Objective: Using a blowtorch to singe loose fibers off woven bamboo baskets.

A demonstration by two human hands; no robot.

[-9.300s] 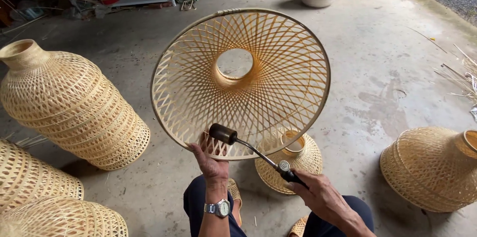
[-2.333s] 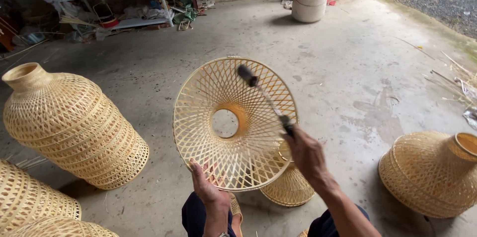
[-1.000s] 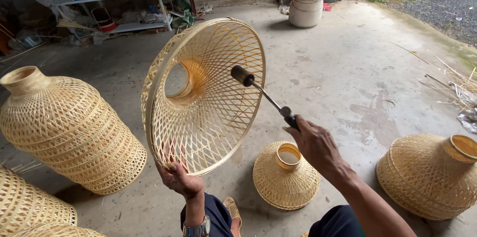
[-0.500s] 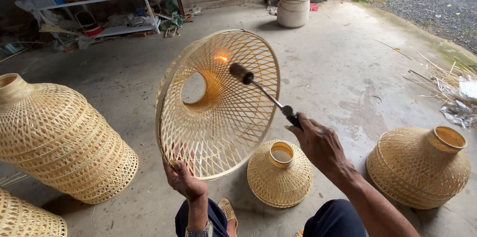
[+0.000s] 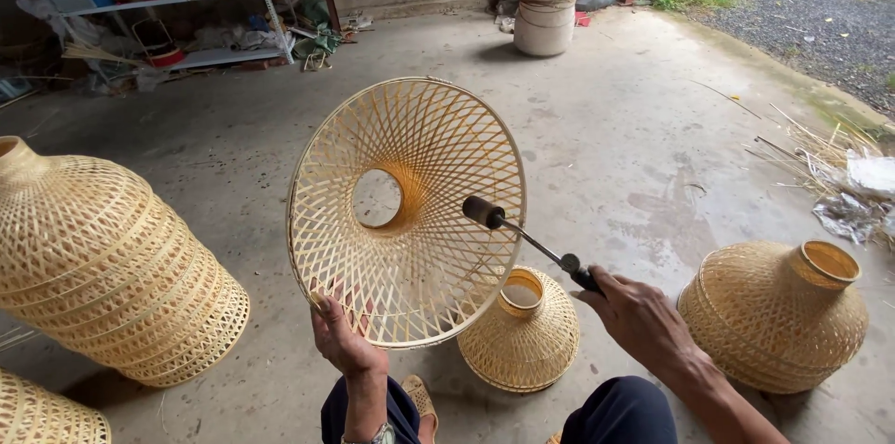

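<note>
Left hand [image 5: 347, 343] closed around the lower rim of a woven bamboo lampshade [image 5: 406, 213], holding it up in the air over the concrete floor [image 5: 615, 146], with the wide open side turned toward the camera and the round neck hole seen through its middle. Right hand [image 5: 641, 317] gripped around the handle of a slim gas torch [image 5: 528, 237], with the thin metal stem running up and to the left and the dark nozzle placed just in front of the inner weave of the lampshade, near its right side; cannot tell if the nozzle touches the bamboo. Below the lampshade, on the floor, a small bamboo shade [image 5: 522, 330] standing with its neck up, just beside the knees in dark trousers. To the right, another bell-shaped bamboo shade [image 5: 778, 315] lying tilted with its ring opening up and to the right. To the left, a large stack of bamboo shades [image 5: 107, 262] lying on its side, and one more woven piece [image 5: 42, 411] cut by the lower left corner. Further back, a pale round bucket [image 5: 545, 17] near the wall, a metal shelf [image 5: 168, 6] full of mixed items at the upper left, and loose bamboo strips [image 5: 816, 141] with crumpled plastic at the right edge of the floor.
</note>
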